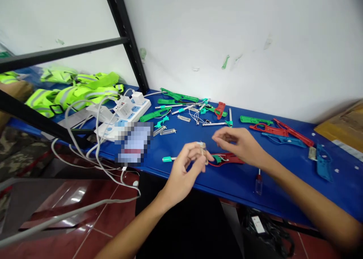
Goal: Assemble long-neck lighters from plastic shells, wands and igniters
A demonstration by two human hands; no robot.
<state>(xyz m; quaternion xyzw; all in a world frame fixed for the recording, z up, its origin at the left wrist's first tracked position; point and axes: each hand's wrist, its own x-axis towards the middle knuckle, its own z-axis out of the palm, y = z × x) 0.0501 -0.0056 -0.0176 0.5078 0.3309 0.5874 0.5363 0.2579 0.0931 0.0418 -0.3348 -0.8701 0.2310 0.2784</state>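
Observation:
Between the fingertips of my left hand (185,170) is a small pale metal-and-clear part (203,149), lifted above the front of the blue table. My right hand (239,143) hovers just to the right, its thumb and fingers curled near each other; what they hold, if anything, is too small to make out. Beneath and between the hands lies a red casing (231,158) with a green piece (217,159) and thin white wires in it. A rod with a teal end (168,159) lies left of it, partly behind my left hand.
Green casings (176,96), wires and metal strips (168,131) lie along the back. Red and blue casings (283,139) are at right, near a screwdriver (258,185). A white power strip (124,119), cables and a blurred-out phone (135,143) are left; a cardboard box (343,126) is far right.

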